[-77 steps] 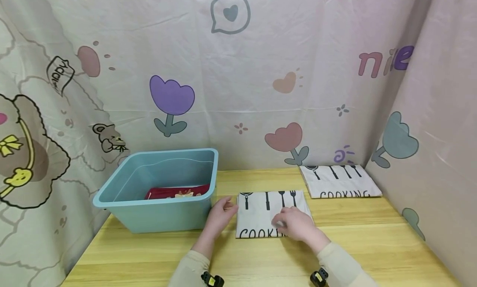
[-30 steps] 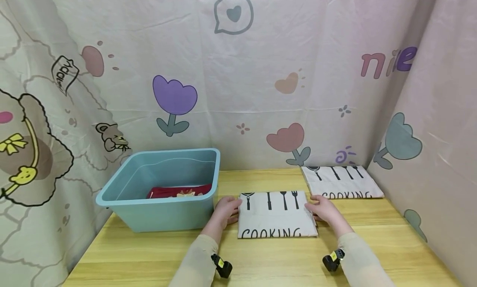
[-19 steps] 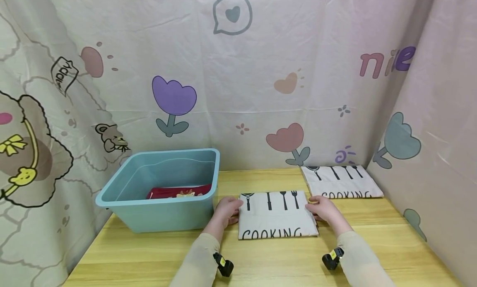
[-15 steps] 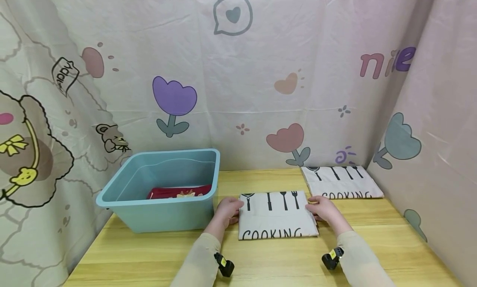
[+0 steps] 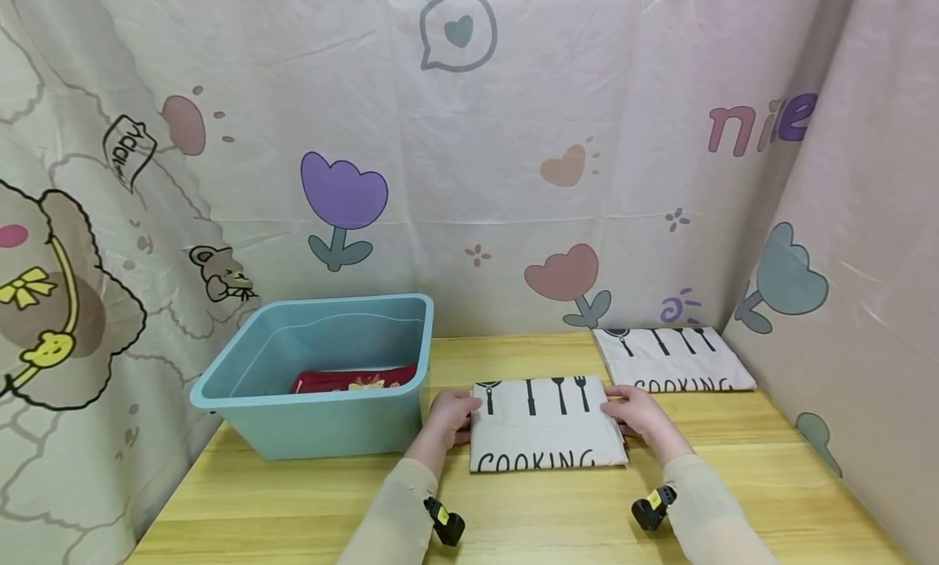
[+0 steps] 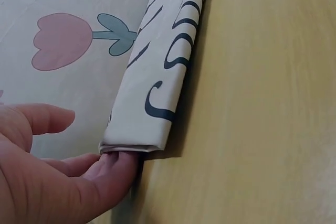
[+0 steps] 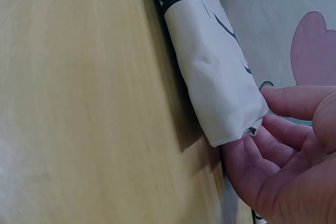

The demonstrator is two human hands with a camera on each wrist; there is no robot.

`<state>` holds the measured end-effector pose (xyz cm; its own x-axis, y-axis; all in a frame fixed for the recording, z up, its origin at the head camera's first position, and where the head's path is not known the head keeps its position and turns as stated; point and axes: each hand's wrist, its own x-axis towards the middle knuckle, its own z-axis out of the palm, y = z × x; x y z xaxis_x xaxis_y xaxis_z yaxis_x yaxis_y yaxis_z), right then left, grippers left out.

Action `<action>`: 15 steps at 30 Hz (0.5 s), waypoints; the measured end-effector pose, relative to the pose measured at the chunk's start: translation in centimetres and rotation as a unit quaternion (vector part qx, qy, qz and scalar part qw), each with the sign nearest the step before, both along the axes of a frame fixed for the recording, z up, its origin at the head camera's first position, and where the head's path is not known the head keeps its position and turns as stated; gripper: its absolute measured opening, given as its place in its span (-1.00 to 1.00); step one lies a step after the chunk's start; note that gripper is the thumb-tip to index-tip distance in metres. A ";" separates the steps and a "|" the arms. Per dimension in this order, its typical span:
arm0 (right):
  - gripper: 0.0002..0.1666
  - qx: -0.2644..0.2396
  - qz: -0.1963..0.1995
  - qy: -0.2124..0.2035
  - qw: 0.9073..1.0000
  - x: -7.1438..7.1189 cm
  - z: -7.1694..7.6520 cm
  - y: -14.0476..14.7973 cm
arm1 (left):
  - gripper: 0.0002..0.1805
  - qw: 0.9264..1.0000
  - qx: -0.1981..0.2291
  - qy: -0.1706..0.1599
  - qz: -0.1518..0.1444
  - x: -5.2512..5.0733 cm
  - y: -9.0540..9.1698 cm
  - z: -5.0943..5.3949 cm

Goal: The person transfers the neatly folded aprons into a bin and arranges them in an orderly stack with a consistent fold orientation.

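Note:
A folded white cloth [image 5: 546, 426] printed with dark utensils and "COOKING" lies flat in the middle of the table. At its left end, my left hand [image 5: 447, 414] curls its fingers [image 6: 118, 174] under the edge. In the left wrist view, that thumb stands a little apart from the fabric. The opposite end is held by my right hand [image 5: 638, 412]. Its fingers go beneath the cloth and its thumb [image 7: 296, 100] meets the upper edge. The undersides of the fingertips are hidden by the cloth.
A light blue bin [image 5: 323, 422] stands close to my left hand, with a dark red printed cloth [image 5: 345, 380] inside. Another folded "COOKING" cloth [image 5: 675, 361] rests at the back right. A patterned curtain [image 5: 469, 174] hangs behind the wooden table [image 5: 543, 516].
My right hand has moved from on top of the cloth to its right end. My left hand has shifted slightly right, against the left end. The cloth has barely moved.

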<state>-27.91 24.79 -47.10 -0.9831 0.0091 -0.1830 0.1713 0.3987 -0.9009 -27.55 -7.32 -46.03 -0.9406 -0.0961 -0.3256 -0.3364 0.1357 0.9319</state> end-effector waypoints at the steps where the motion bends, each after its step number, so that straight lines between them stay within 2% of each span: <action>1: -0.37 -0.008 -0.002 -0.004 1.000 0.0 -0.1 0.0 | -0.46 1.000 0.003 -0.003 -0.001 0.0 -0.1 0.0; 8: -0.35 -0.078 -0.015 -0.025 0.997 -0.1 -0.4 0.1 | -0.45 0.999 0.043 -0.001 -0.017 0.2 -0.4 -1.0; 15: -0.32 -0.140 -0.012 -0.022 0.990 0.1 -0.5 0.3 | -0.33 0.998 0.067 0.011 -0.007 0.5 -0.6 -1.8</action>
<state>-27.84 25.09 -47.59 -0.9741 -0.0252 -0.2248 0.2198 0.1306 -0.9668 -27.10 -7.91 -47.83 -0.9488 -0.0389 -0.3133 -0.3140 0.0133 0.9493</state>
